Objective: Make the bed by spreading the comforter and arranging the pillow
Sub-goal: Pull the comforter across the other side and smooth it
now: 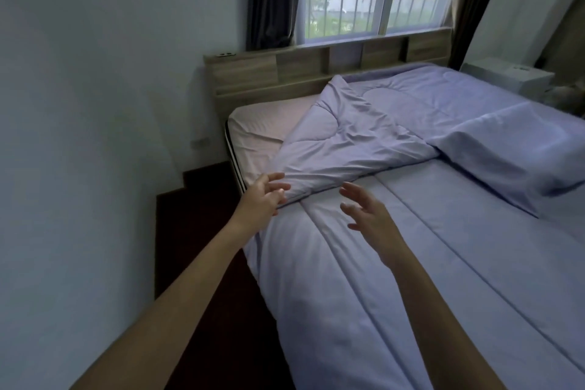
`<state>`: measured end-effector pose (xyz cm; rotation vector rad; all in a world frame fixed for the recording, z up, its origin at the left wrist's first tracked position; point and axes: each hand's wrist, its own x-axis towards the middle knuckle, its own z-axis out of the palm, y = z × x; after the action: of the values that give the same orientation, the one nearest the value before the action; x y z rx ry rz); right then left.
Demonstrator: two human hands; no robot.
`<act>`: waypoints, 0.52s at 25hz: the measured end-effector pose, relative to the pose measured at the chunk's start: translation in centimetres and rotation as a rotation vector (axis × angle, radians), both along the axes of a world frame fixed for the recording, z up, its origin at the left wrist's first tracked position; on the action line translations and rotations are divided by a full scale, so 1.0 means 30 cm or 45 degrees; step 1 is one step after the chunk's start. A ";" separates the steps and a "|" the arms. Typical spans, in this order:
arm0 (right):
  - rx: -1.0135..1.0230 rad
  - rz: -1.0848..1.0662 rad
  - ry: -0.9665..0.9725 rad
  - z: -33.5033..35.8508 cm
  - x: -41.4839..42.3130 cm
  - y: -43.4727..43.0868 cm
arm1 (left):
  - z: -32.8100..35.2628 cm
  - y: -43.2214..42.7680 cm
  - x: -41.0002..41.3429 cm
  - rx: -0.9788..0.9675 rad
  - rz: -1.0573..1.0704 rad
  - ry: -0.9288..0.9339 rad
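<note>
Lavender comforter [427, 247] covers most of the bed, its near-left corner folded back diagonally, exposing pale sheet [266, 123] by the wooden headboard [253, 73]. Matching pillow [506, 152] lies on top at right. Left hand [264, 196] reaches the fold's edge, fingers spread, gripping nothing. Right hand [368, 212] hovers above, open, empty.
</note>
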<state>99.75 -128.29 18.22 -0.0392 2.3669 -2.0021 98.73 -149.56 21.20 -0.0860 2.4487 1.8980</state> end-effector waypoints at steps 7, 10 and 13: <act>0.038 -0.182 -0.135 -0.135 -0.404 -0.088 | -0.269 -0.200 -0.514 -0.463 -0.189 -0.104; 0.009 -0.390 -0.202 -0.187 -0.542 -0.134 | -0.349 -0.289 -0.708 -0.696 -0.440 -0.120; -0.019 -0.606 -0.281 -0.275 -0.635 -0.171 | -0.371 -0.311 -0.934 -0.791 -0.578 -0.053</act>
<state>80.70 -133.43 9.96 0.7703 2.3778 -2.0608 70.73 -158.90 10.07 0.3719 2.6338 0.9207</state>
